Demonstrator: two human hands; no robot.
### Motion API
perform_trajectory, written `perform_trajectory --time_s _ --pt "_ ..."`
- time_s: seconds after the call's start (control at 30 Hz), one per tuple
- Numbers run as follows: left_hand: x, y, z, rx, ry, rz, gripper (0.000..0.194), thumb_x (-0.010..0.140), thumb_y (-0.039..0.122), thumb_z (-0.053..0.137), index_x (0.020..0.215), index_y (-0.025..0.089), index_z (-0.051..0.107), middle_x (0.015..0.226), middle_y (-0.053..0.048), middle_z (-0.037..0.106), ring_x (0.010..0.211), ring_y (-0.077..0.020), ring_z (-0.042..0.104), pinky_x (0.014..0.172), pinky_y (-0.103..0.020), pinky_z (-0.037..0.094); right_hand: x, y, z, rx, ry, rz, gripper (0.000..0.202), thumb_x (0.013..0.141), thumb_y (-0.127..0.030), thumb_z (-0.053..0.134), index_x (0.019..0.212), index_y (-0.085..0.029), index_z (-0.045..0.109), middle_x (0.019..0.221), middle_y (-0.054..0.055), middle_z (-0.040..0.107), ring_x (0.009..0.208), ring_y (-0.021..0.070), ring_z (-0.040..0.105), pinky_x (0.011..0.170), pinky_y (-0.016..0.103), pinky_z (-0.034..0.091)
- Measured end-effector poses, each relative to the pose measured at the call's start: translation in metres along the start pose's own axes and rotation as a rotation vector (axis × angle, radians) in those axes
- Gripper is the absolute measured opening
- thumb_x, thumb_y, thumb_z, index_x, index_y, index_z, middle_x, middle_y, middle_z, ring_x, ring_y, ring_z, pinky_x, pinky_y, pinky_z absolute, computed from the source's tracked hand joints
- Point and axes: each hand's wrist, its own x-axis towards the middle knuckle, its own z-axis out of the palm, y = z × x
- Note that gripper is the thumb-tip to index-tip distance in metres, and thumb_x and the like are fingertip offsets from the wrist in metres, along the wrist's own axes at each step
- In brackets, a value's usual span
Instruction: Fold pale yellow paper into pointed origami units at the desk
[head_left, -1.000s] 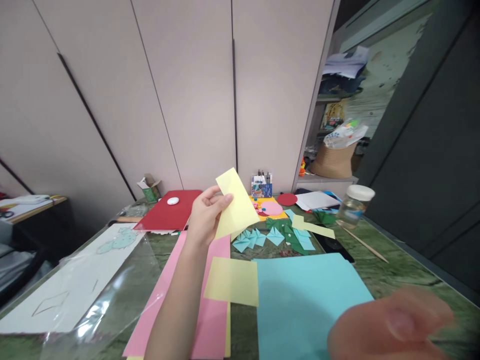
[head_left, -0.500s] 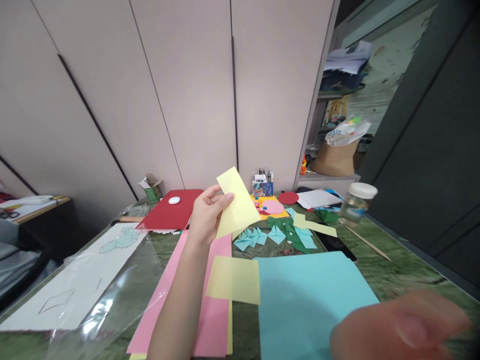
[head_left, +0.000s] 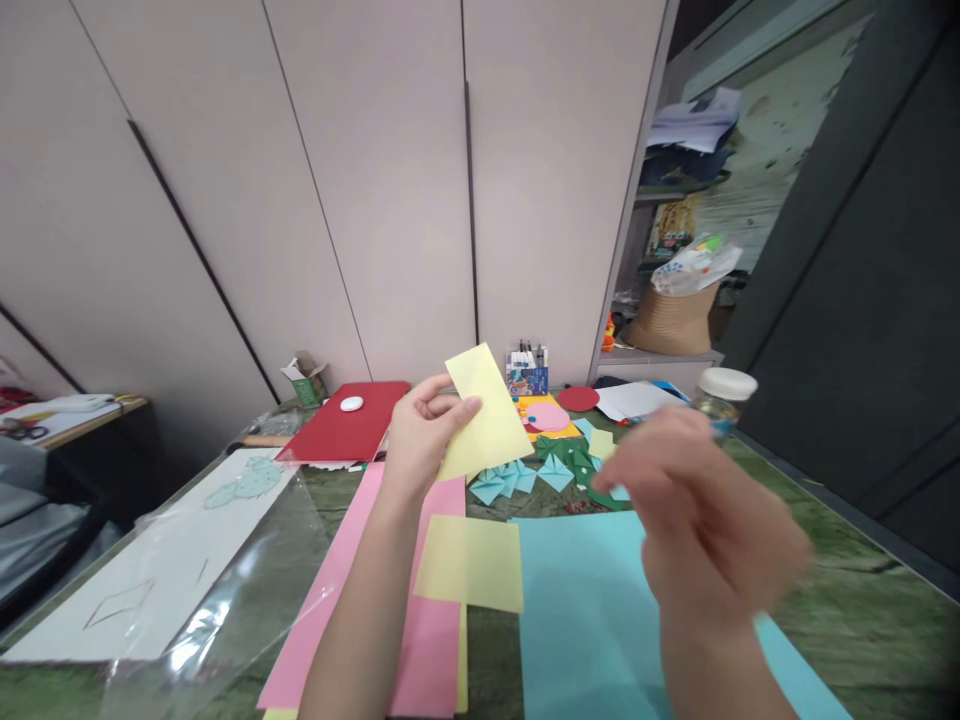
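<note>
Pinched between the thumb and fingers of my left hand [head_left: 424, 430] is a pale yellow paper piece [head_left: 489, 415], raised over the table. My right hand [head_left: 705, 510] is blurred above the blue sheets [head_left: 585, 620], its fingers smeared, so whether it holds anything does not show. Another yellow square [head_left: 472, 563] lies across the pink sheets [head_left: 424, 640] and reaches the edge of the blue ones. Behind are folded light blue pieces [head_left: 555, 472] and a small yellow piece [head_left: 601, 444] on green paper.
A lidded jar [head_left: 724, 395] stands at the right, partly behind my right hand. A red folder [head_left: 341, 425] with a white disc, a pen box [head_left: 527, 372] and a red circle [head_left: 577, 399] lie farther back. White drawing paper [head_left: 172, 550] and clear plastic [head_left: 247, 580] cover the left.
My right hand has moved up and left from the lower right corner. My left hand with the yellow paper has shifted slightly right.
</note>
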Motion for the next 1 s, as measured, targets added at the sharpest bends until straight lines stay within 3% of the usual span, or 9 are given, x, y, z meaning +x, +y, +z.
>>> perform_trajectory --time_s 0.03,0.13,0.3,0.67,0.8,1.0 --pt "-0.002 0.000 0.001 0.036 -0.003 0.010 0.044 0.058 0.027 0.082 0.097 0.015 0.064 0.063 0.000 0.070 0.053 -0.0138 0.065 0.051 -0.022 0.053 0.008 0.007 0.006 -0.017 0.028 0.065 0.026 0.091 -0.028 0.043 0.069 -0.023 0.056 0.063 0.001 0.058 0.062 0.0169 0.051 0.069 0.037 0.036" --pt "-0.008 0.002 0.006 0.118 -0.004 0.017 0.043 0.061 0.029 0.080 0.099 0.015 0.063 0.065 0.000 0.070 0.055 -0.0129 0.064 0.053 -0.021 0.052 0.026 0.028 0.023 -0.029 -0.191 0.273 0.026 0.090 -0.032 0.047 0.069 -0.020 0.058 0.071 0.001 0.062 0.070 0.0160 0.054 0.069 0.032 0.036" --pt "-0.014 0.003 0.012 0.220 -0.002 0.063 0.041 0.063 0.029 0.078 0.099 0.015 0.063 0.063 0.000 0.069 0.057 -0.0125 0.063 0.054 -0.020 0.051 0.030 0.047 0.038 0.110 -0.341 0.399 0.024 0.084 -0.031 0.054 0.064 -0.019 0.055 0.069 -0.001 0.062 0.068 0.0147 0.054 0.065 0.026 0.039" --pt "-0.009 -0.002 0.008 0.289 -0.005 0.107 0.039 0.066 0.032 0.075 0.100 0.015 0.063 0.062 0.001 0.067 0.057 -0.0125 0.061 0.055 -0.021 0.049 0.027 0.057 0.042 0.248 -0.403 0.432 0.023 0.085 -0.031 0.052 0.066 -0.018 0.055 0.068 0.000 0.056 0.066 0.0138 0.049 0.062 0.025 0.037" --pt "-0.007 -0.002 0.006 0.284 -0.005 0.093 0.038 0.067 0.032 0.075 0.099 0.016 0.062 0.061 0.002 0.065 0.055 -0.0112 0.059 0.054 -0.020 0.047 0.028 0.057 0.045 0.279 -0.370 0.465 0.019 0.082 -0.026 0.054 0.066 -0.018 0.056 0.067 -0.001 0.056 0.067 0.0135 0.050 0.063 0.025 0.036" --pt "-0.007 -0.001 0.004 0.328 -0.100 0.059 0.033 0.068 0.032 0.074 0.094 0.015 0.062 0.061 0.002 0.064 0.056 -0.0110 0.058 0.054 -0.020 0.045 0.027 0.057 0.051 0.307 -0.269 0.466 0.015 0.081 -0.026 0.056 0.068 -0.017 0.059 0.067 -0.001 0.057 0.067 0.0136 0.050 0.063 0.025 0.036"
